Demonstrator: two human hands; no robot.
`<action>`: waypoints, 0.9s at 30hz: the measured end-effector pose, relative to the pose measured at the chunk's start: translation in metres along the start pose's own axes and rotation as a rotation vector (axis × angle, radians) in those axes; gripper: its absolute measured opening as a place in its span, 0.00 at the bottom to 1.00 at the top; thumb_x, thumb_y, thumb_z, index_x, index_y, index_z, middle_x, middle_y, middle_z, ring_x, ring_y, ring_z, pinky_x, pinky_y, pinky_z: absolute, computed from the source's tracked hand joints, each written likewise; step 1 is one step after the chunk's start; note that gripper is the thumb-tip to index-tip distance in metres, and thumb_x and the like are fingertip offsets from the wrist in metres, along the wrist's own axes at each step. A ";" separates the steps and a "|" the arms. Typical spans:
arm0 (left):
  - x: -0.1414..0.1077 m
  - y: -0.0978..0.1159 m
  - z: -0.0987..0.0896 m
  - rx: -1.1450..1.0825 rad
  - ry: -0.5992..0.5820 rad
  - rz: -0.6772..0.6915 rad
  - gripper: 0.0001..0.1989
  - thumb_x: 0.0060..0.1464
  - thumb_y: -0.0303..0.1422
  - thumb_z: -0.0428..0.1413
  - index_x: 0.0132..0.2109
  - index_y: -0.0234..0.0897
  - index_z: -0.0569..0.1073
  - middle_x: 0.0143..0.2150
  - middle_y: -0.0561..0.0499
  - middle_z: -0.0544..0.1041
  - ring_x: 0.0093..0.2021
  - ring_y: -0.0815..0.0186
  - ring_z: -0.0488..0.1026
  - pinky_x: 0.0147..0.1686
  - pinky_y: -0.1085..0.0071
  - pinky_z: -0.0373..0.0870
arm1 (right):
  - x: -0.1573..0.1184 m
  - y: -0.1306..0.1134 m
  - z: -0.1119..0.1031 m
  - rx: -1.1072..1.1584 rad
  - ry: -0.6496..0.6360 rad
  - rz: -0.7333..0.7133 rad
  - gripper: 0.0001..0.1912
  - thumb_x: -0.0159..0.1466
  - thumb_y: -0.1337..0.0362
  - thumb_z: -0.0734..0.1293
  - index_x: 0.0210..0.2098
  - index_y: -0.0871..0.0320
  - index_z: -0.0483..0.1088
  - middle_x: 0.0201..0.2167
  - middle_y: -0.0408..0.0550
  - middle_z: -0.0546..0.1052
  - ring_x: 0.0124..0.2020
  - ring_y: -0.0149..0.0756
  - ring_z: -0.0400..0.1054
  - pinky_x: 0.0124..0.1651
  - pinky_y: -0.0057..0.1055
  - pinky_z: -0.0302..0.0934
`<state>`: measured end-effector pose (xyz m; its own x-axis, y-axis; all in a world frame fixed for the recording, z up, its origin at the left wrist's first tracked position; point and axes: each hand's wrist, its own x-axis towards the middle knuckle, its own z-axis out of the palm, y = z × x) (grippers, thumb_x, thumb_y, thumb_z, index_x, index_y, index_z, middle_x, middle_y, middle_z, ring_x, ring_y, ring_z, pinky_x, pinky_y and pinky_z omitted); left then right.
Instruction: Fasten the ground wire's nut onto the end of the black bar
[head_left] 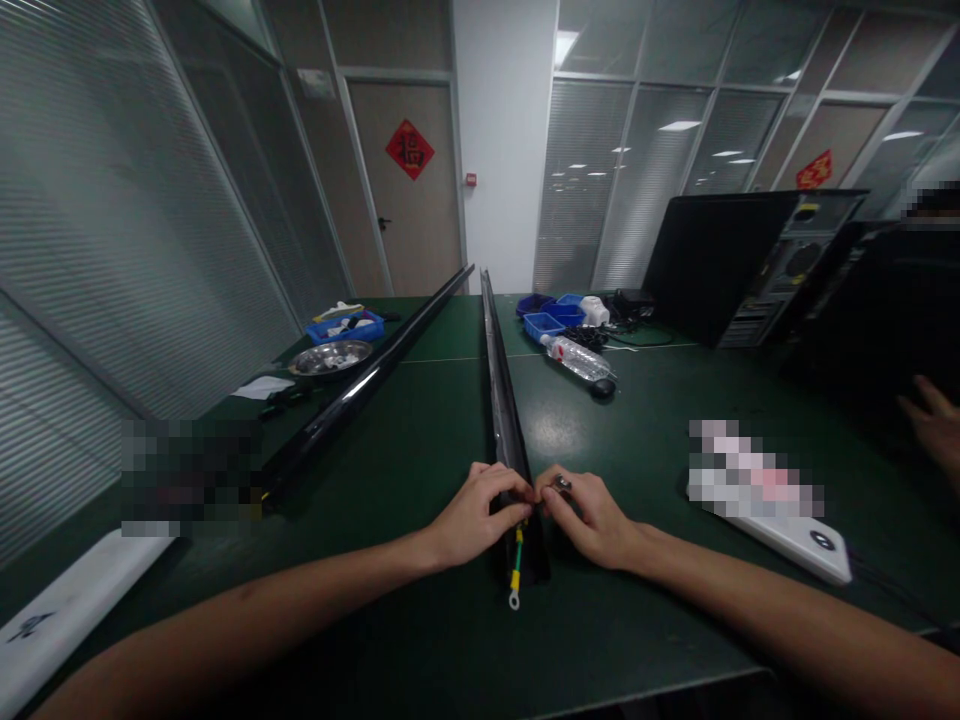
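A long black channel-shaped profile (504,400) runs away from me along the green table. Over its near end, my left hand (484,510) is closed, with thumb and fingers pinched together. From below its fingertips comes a short green and yellow wire (518,553) ending in a metal ring terminal. My right hand (585,515) is closed too, its fingertips meeting those of the left at the profile's right edge. Something small and shiny (562,482) shows at its index finger; whether it is a ring or a loose part I cannot tell. The fingers hide what they pinch.
Another black profile (352,390) lies to the left, near a metal bowl (330,358) and a blue tray (345,327). A plastic bottle (579,360) and blue bins (555,312) stand beyond. White devices (795,540) flank me. At right are a computer case (720,265) and another person's hand (934,420).
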<state>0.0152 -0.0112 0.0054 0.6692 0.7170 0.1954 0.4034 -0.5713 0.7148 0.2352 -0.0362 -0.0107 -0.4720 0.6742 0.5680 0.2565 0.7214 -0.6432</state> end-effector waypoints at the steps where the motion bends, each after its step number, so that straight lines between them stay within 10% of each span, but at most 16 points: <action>1: 0.000 -0.001 0.000 0.003 0.001 -0.003 0.03 0.65 0.32 0.58 0.43 0.39 0.77 0.45 0.51 0.79 0.49 0.60 0.73 0.54 0.61 0.58 | 0.001 -0.001 -0.001 0.001 -0.005 0.002 0.11 0.77 0.63 0.58 0.40 0.58 0.69 0.32 0.46 0.74 0.29 0.33 0.69 0.37 0.28 0.63; 27: -0.001 -0.003 0.001 0.039 0.001 0.041 0.05 0.67 0.33 0.56 0.43 0.39 0.76 0.43 0.52 0.78 0.47 0.61 0.72 0.53 0.63 0.58 | 0.000 0.003 -0.004 0.062 -0.066 0.029 0.12 0.77 0.59 0.61 0.39 0.58 0.70 0.28 0.43 0.73 0.26 0.31 0.67 0.34 0.27 0.63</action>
<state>0.0134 -0.0103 0.0025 0.6852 0.6930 0.2244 0.3999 -0.6154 0.6793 0.2398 -0.0334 -0.0104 -0.5203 0.6812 0.5150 0.2192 0.6894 -0.6904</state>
